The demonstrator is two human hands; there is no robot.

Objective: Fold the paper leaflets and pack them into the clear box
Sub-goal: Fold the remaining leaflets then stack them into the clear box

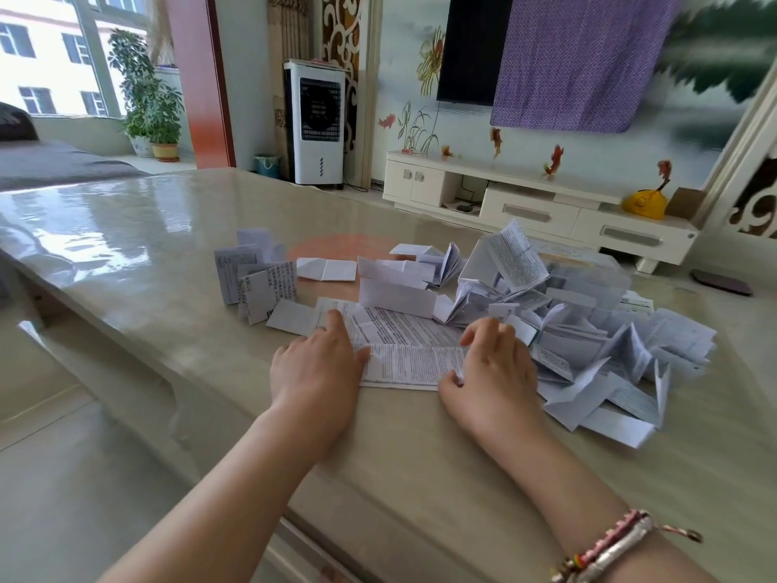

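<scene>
A bracelet (605,553) is worn on the right wrist, nearest the camera. A printed leaflet (410,355), its near strip folded over, is laid flat on the table (126,263) between the two hands. The left hand (313,372) is pressed on the leaflet's left end, fingers straight and loosely spread, the forefinger stretched up along the sheet. The right hand (494,363) is set on the right end: the folded edge is pinched by the thumb against the curled fingers. To the right, a loose heap (605,363) of crumpled and part-folded leaflets is spread over the table. Beyond the hands, several blank folded sheets (395,294) are seen, and further left a small group of folded leaflets (258,279) is stood on edge, close together. Behind the heap, the clear box (588,284) is placed, partly hidden by paper; an opened leaflet is propped against its left side. At the far wall, a white cabinet (538,204) and a fan unit (317,124) are noted.
</scene>
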